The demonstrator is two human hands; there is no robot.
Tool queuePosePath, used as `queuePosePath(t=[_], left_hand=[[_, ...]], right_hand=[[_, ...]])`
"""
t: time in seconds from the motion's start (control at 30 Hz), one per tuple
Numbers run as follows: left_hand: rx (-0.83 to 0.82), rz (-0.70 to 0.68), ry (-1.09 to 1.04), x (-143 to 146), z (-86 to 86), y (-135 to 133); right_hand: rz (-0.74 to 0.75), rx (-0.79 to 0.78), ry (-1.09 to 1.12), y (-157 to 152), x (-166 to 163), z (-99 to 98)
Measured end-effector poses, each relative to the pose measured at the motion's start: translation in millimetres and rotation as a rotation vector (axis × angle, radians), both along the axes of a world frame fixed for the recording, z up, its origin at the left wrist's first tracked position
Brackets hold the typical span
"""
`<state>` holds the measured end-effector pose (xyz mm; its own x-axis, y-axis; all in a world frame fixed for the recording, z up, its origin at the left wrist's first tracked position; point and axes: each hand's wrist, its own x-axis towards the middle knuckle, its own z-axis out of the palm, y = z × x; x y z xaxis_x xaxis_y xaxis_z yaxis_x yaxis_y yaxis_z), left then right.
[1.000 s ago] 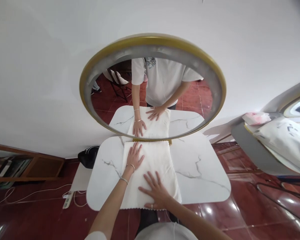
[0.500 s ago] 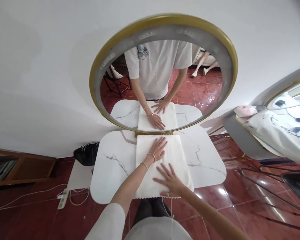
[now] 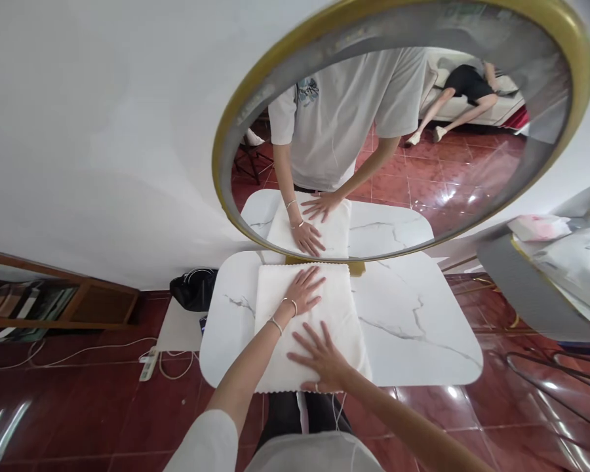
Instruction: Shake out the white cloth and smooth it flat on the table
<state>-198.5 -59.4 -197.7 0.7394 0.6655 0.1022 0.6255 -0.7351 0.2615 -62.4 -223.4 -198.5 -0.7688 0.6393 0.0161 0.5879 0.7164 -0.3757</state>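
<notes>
A folded white cloth (image 3: 275, 357) with scalloped edges lies on the white marble-patterned table (image 3: 413, 341). Flat on its upper part rests my left hand (image 3: 302, 293), fingers spread, two bracelets at the wrist. Nearer to me, my right hand (image 3: 323, 357) presses on the cloth's lower part, also with spread fingers and a ring on one of them. Neither hand grips anything. Both hands and the cloth appear again in the round gold-framed mirror (image 3: 398, 157) behind the table.
A gold mirror base (image 3: 357, 269) stands at the cloth's far edge. To the left are a black bag (image 3: 194, 288), a power strip (image 3: 148, 365) with cables, and a wooden shelf (image 3: 103, 305). Another table (image 3: 535, 288) stands at right. The mirror reflects a person on a sofa.
The cloth has slid left across the table, both hands moving with it, so more of the mirror base shows on the right. My view has also turned left and tilted.
</notes>
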Motion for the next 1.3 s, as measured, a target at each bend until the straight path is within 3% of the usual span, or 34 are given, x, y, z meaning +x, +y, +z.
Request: queuePosePath(t=[0.23,0.4,0.5,0.6,0.67,0.83,1.03,1.3], left_hand=[[-0.018,0.051,0.023,-71,-2.1,5],[-0.041,0.031,0.020,-102,-3.7,10],[-0.046,0.054,-0.008,-114,-7.6,10],[-0.007,0.355,-0.086,-126,-16.4,4],[0.011,0.531,-0.122,-133,-22.3,-1],[-0.002,0.554,-0.130,-139,-23.1,3],[-0.062,0.568,-0.087,-135,-13.3,34],[-0.085,0.586,-0.038,-124,-10.5,66]], right_hand=[[0.025,-0.003,0.001,10,-64,1.4],[0.000,0.040,0.019,10,-94,-0.8],[-0.222,0.129,0.057,26,-106,-8.3],[-0.591,0.240,0.092,62,-114,-15.7],[-0.748,0.286,0.078,91,-118,-19.2],[-0.813,0.306,0.018,137,-125,-26.4],[-0.866,0.337,0.038,164,-131,-29.3],[-0.940,0.186,-0.081,222,-125,-21.8]])
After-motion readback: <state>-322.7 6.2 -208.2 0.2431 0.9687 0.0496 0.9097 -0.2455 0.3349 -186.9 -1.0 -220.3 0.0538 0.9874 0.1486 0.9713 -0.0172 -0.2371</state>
